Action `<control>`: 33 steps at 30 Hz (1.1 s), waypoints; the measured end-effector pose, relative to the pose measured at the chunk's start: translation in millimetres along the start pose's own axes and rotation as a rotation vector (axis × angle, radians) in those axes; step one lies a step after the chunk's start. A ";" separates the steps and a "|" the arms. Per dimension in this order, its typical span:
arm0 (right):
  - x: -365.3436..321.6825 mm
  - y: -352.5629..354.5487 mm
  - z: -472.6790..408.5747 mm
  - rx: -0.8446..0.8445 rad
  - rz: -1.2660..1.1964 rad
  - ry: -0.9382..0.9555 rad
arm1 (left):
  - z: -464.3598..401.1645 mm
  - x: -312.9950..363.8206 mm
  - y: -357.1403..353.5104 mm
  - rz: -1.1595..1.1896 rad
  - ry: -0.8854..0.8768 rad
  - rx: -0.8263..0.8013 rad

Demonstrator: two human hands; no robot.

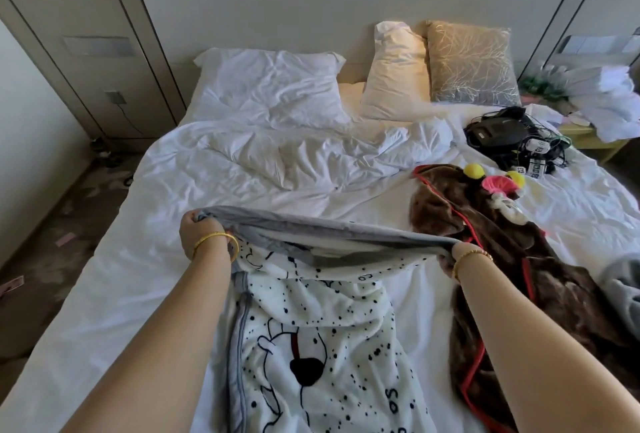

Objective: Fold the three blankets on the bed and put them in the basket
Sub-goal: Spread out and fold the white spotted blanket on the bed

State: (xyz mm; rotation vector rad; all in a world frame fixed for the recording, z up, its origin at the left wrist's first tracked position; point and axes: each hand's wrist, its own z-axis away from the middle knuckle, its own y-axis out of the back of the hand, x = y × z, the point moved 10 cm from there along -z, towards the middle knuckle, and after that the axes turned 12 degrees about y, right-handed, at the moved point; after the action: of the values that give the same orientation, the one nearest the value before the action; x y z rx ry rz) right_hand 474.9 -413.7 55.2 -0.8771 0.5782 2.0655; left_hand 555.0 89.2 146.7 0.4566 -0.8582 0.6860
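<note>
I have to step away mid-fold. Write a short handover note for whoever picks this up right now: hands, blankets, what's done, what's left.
Left hand and right hand each grip a corner of the spotted white blanket, grey edge stretched between them above the bed.
Brown blanket lies unfolded to the right; a grey blanket shows at the right edge.
Nothing folded yet. Basket not in view.
Left: fold all three, then basket them.

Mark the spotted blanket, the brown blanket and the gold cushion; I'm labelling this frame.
spotted blanket (322, 339): head view, white printed face.
brown blanket (446, 204): head view, upper furry part.
gold cushion (471, 62): head view, centre of front.
</note>
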 end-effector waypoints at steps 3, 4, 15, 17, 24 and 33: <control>29.3 8.2 -4.3 0.049 -0.145 -0.029 | -4.1 -11.6 -1.7 -0.108 -0.040 -0.023; 34.4 12.6 -6.3 0.074 -0.146 -0.017 | -4.1 -14.0 -0.4 -0.105 -0.041 -0.017; 25.9 27.9 -3.3 -0.147 1.125 0.378 | 27.8 -4.4 -9.2 -0.084 -0.031 -0.033; 33.8 36.2 -3.2 -0.131 1.275 0.432 | 39.1 -1.1 -17.8 -0.095 -0.097 -0.098; 50.0 32.7 32.6 -0.036 1.228 0.586 | 92.6 9.6 -46.0 -0.329 -0.359 -0.242; 80.9 -110.2 189.4 -0.830 0.812 1.023 | 140.3 14.6 -64.4 -0.490 -0.540 -0.279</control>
State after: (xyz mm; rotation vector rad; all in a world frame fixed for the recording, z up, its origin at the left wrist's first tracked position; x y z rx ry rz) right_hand 456.4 -186.9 108.1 -2.6017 0.6375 2.4701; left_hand 533.0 -37.1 233.9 0.5814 -1.2697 -0.0228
